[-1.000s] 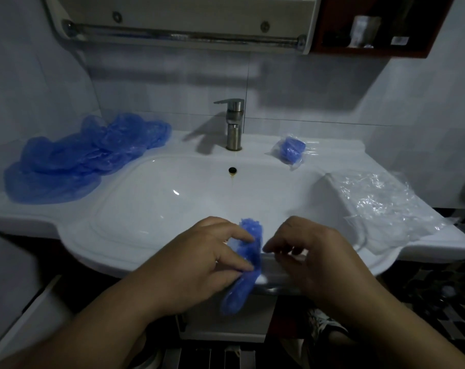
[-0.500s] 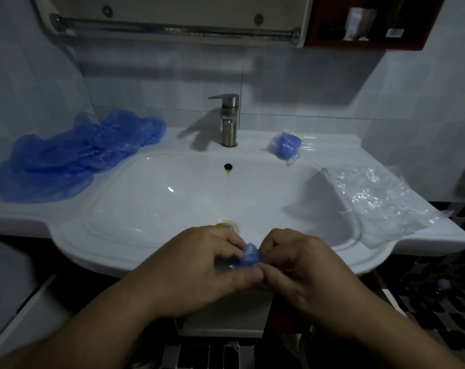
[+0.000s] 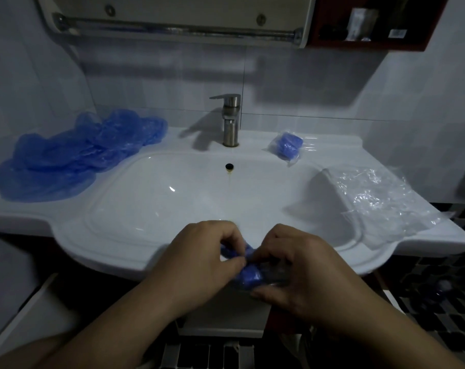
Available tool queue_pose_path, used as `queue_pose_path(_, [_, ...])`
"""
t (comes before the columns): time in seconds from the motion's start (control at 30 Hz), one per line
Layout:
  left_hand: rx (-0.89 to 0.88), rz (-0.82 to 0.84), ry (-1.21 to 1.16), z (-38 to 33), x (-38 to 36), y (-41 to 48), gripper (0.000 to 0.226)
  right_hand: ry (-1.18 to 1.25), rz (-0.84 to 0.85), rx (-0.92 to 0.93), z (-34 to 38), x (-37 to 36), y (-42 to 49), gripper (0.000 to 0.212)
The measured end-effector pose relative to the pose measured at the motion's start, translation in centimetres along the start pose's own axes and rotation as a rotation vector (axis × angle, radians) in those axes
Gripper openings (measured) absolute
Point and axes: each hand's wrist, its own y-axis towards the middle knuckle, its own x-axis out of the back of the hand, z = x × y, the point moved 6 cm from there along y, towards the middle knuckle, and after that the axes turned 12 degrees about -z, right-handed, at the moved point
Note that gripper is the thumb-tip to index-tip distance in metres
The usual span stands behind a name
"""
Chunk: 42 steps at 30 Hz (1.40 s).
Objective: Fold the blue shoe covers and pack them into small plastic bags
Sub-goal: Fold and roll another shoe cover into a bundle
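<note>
At the bottom middle, the left hand and right hand are both pinching a folded blue shoe cover over the sink's front edge. More shoe covers are lying at the left. The shelf label at the upper right is looking too blurry to read.

Head-worn view, looking down, close over sink

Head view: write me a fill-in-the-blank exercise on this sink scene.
The loose shoe covers are piled ____ of the faucet.
The left hand and right hand grip a folded ____ shoe cover.
The empty plastic bags lie on the sink's ____ side.
Answers: left; blue; right.
</note>
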Motion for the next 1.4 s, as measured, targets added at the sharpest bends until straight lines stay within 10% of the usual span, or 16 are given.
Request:
queue_pose_path(0.27, [-0.033,0.219,-0.089,-0.7,0.4,-0.4,0.010,0.035,0.000,-0.086,-0.3,-0.1,0.2,0.022])
queue_pose_path(0.57, [0.150,-0.057,-0.067,0.2,0.4,0.0,0.012,0.000,-0.158,-0.273,-0.7,-0.6,0.6,0.011])
queue_pose_path(1.03, [-0.135,0.224,-0.039,-0.9,0.9,-0.8,0.020,-0.026,0.103,-0.005,0.2,0.1,0.5,0.013])
queue_pose_path(1.4, [0.076,-0.055,0.036,-0.3,1.6,-0.1,0.012,0.005,-0.105,-0.272,-0.8,-0.6,0.8,0.010])
